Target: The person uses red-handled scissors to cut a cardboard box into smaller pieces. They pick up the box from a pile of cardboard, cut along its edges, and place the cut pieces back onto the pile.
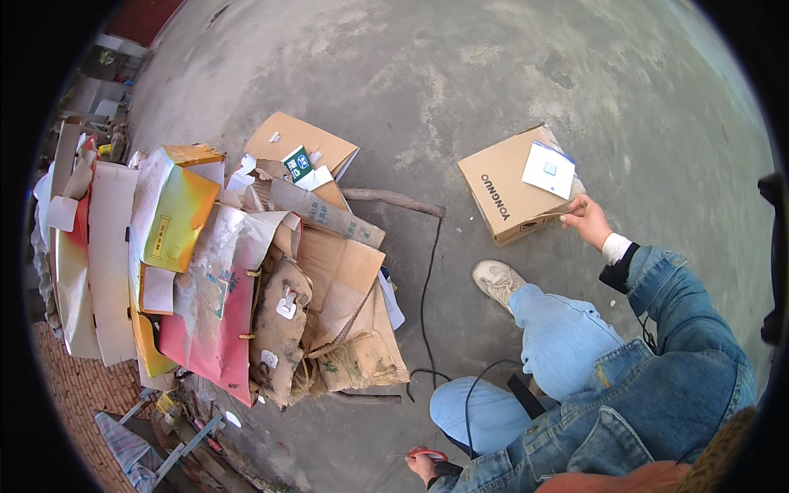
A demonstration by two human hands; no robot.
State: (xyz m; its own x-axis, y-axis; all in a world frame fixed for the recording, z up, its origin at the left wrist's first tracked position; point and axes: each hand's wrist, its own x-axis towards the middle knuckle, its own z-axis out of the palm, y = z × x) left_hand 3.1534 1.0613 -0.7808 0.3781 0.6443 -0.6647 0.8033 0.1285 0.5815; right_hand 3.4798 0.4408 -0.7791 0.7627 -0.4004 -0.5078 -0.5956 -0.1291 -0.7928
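A brown cardboard box (502, 179), printed with the maker's name Yongnuo, stands on the concrete floor in front of me. A white card or sheet (547, 170) with a small bluish square lies on its top. My right hand (585, 222) pinches the edge of the box at its near right corner. Low in the view, my left hand (423, 466) is closed around the red handles of what look like scissors (431, 455). The scissors' blades are thin and blurred, pointing left, away from the box.
Flattened cardboard and paper packaging (209, 289) is piled at the left, with a worn pink bag (216, 351) among it. Wooden sticks (394, 198) jut from under the pile. A black cord (425, 296) runs across the concrete floor (394, 80) towards my shoe (496, 280).
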